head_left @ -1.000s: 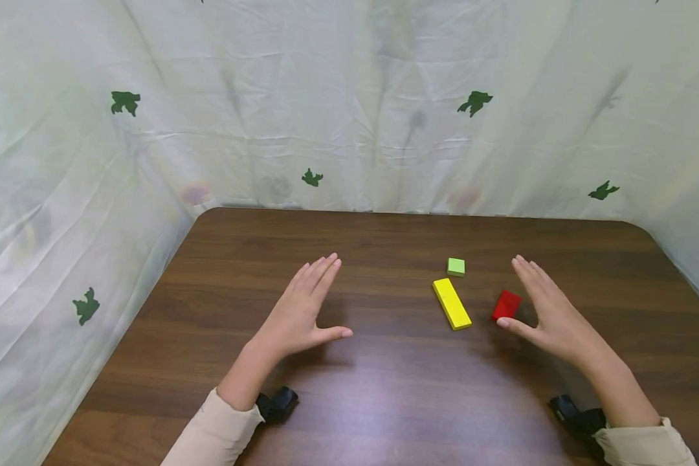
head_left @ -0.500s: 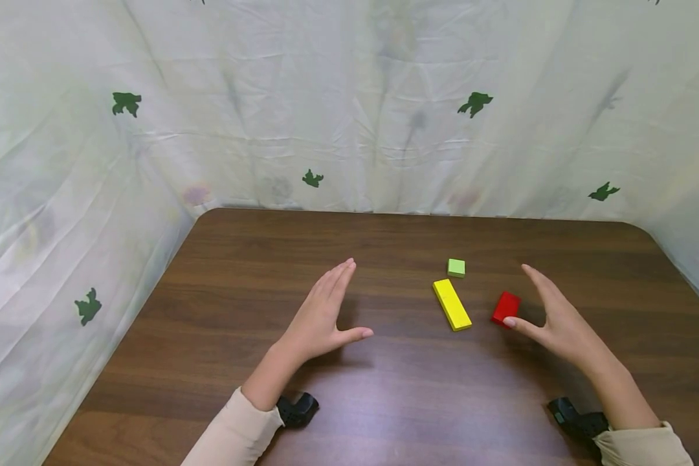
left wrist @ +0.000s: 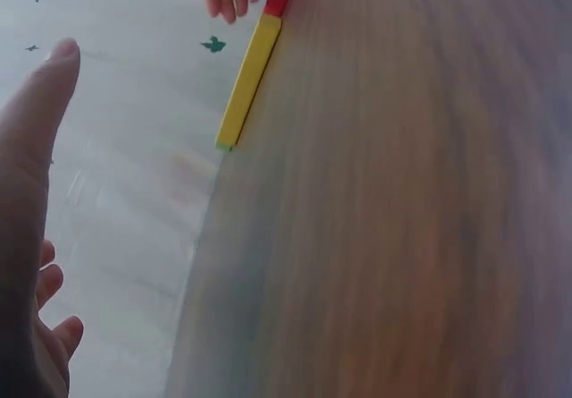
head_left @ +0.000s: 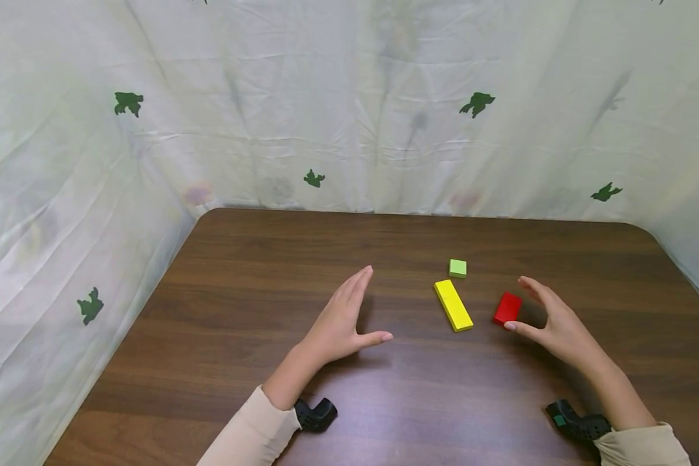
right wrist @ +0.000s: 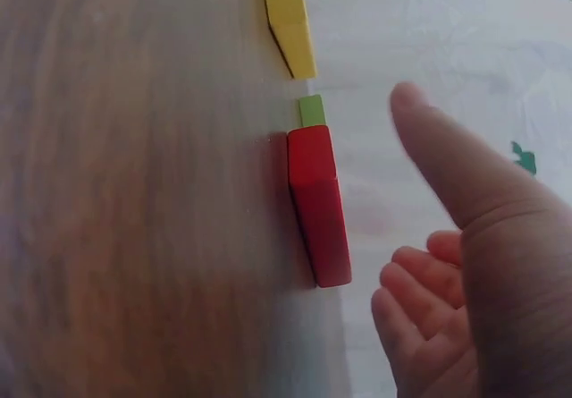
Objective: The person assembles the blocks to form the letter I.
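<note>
On the brown table lie three blocks. The long yellow block point(head_left: 454, 305) sits at an angle, with a small light-green block point(head_left: 457, 268) just beyond its far end. To their right is a red block point(head_left: 507, 309). My right hand point(head_left: 562, 327) is beside the red block, thumb and fingers spread apart around its right side, holding nothing; the thumb tip overlaps the block's near edge in the head view. My left hand point(head_left: 339, 320) hovers left of the yellow block, thumb out and fingers extended, with nothing in it. In the right wrist view the red block point(right wrist: 319, 206) stands near the thumb.
The wooden table point(head_left: 256, 259) has rounded far corners. A pale cloth point(head_left: 349, 110) with green bird shapes hangs behind it and at both sides. Black wrist devices sit at the left cuff point(head_left: 250, 430) and the right cuff point(head_left: 643, 445).
My left hand has moved to the right, toward the yellow block. My right hand's fingers have curved in and come lower near the red block. The blocks have stayed in place.
</note>
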Demonstrator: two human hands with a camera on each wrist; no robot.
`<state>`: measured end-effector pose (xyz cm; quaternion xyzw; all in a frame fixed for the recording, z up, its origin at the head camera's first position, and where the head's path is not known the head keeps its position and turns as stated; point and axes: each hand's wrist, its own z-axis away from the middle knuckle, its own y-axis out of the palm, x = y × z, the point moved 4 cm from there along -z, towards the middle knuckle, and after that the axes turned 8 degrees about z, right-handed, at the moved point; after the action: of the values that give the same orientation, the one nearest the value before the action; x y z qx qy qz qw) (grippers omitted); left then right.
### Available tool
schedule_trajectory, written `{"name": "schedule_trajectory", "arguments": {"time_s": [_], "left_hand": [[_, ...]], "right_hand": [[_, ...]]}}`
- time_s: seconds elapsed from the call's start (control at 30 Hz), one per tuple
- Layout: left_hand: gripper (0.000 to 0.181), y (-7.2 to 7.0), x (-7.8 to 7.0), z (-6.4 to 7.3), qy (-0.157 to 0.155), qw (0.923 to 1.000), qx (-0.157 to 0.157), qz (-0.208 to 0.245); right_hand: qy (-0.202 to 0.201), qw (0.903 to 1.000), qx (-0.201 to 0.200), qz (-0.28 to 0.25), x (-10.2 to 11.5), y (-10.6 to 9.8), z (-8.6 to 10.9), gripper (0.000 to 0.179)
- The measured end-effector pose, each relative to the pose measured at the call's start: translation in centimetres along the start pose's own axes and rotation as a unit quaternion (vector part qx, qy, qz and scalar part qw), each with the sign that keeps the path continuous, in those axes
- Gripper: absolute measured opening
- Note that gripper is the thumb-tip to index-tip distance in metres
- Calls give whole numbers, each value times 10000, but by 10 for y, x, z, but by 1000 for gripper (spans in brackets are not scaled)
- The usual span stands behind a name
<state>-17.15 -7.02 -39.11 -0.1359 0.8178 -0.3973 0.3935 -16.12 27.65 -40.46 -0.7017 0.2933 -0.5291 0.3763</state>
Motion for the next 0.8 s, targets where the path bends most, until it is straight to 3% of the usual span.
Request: {"name": "schedule_trajectory", "arguments": {"time_s": [0.57, 0.8], "left_hand": [[100, 36, -6, -16, -496, 9968, 325, 537], [100, 46, -12, -24, -518, 9953, 398, 711]], "right_hand": [[41, 9998, 170, -12, -10, 10, 2, 81], [38, 9998, 211, 55, -12, 11, 2, 76]]}}
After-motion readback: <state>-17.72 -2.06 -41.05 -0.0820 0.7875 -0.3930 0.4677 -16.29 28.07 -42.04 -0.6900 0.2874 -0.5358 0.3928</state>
